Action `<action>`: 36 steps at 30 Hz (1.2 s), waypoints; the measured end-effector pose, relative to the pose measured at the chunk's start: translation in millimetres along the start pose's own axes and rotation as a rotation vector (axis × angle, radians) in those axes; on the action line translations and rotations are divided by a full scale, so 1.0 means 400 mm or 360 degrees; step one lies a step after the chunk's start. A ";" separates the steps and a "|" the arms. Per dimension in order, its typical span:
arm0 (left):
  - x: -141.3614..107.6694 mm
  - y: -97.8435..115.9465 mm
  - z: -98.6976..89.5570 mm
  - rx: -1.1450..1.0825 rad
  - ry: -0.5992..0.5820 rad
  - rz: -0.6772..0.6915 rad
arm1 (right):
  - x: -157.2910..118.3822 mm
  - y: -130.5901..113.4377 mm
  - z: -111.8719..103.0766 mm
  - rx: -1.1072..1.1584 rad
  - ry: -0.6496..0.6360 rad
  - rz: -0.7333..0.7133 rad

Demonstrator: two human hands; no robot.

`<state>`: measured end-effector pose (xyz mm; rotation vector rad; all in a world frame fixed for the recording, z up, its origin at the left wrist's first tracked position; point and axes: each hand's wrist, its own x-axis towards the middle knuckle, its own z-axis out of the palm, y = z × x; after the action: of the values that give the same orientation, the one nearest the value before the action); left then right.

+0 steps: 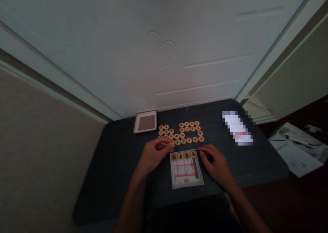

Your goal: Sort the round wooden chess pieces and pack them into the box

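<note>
Round wooden xiangqi pieces [183, 141] with red and black characters lie flat in loose rows on the dark table. My left hand [151, 156] is at the near left of these rows, thumb and fingers pinched on a xiangqi piece [167, 144] seen nearly edge-on. In front of me lies a shallow white box [187, 186] with a pink-lined sheet inside. Several black-lettered pieces [180, 156] form a row along its far side. My right hand [215, 165] rests by the box's far right corner, fingers bent and thumb apart, with no piece visible in it.
A brown-rimmed box lid [136, 126] lies at the back left of the dark table [115, 164]. At the right is a blurred-out white item [237, 127]. A white door [115, 55] stands behind the table. Papers [298, 154] lie beyond its right end.
</note>
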<state>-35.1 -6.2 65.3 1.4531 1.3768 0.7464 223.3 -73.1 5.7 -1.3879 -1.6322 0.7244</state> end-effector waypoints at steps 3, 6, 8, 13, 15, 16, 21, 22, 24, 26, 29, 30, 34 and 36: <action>-0.006 -0.012 0.006 -0.0166 0.0017 -0.0052 | 0.000 0.003 0.002 -0.0019 -0.0007 0.0012; -0.010 -0.024 0.014 -0.0342 0.0031 -0.0082 | -0.001 0.005 0.003 -0.0029 0.0008 0.0003; -0.013 -0.029 0.020 -0.0434 0.0026 -0.0095 | -0.001 0.005 0.004 -0.0031 0.0009 0.0000; -0.019 -0.032 0.026 -0.0475 0.0006 -0.0073 | -0.001 -0.001 0.002 -0.0038 -0.0004 0.0020; -0.020 -0.032 0.026 -0.0444 0.0012 -0.0050 | 0.000 -0.003 0.002 -0.0040 0.0000 0.0012; -0.021 -0.032 0.025 -0.0427 0.0014 -0.0039 | 0.000 -0.002 0.002 -0.0041 0.0005 0.0009; -0.034 -0.035 0.017 -0.0198 -0.0082 -0.0020 | -0.001 0.001 0.003 -0.0041 0.0002 0.0019; -0.038 -0.037 0.015 -0.0132 -0.0107 -0.0015 | -0.001 0.001 0.003 -0.0039 -0.0003 0.0019; -0.049 -0.040 0.013 -0.0033 -0.0132 -0.0001 | -0.002 0.001 0.003 -0.0038 -0.0005 0.0018; -0.062 -0.041 0.012 0.0034 -0.0138 0.0015 | -0.002 0.001 0.003 -0.0039 -0.0003 0.0019; -0.082 -0.036 0.012 0.0187 -0.0174 0.0042 | -0.003 0.001 0.002 -0.0040 -0.0011 0.0025; -0.088 -0.032 0.013 0.0262 -0.0204 0.0058 | -0.003 0.002 0.002 -0.0039 -0.0016 0.0026; -0.108 -0.020 0.014 0.0584 -0.0297 0.0160 | -0.003 0.005 0.002 -0.0039 -0.0019 0.0027; -0.116 -0.018 0.015 0.0713 -0.0291 0.0226 | -0.003 0.007 0.003 -0.0036 -0.0016 0.0022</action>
<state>-40.4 -53.4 65.1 1.9332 1.3615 0.3894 223.5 -73.5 2.3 -1.4150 -1.6444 0.7239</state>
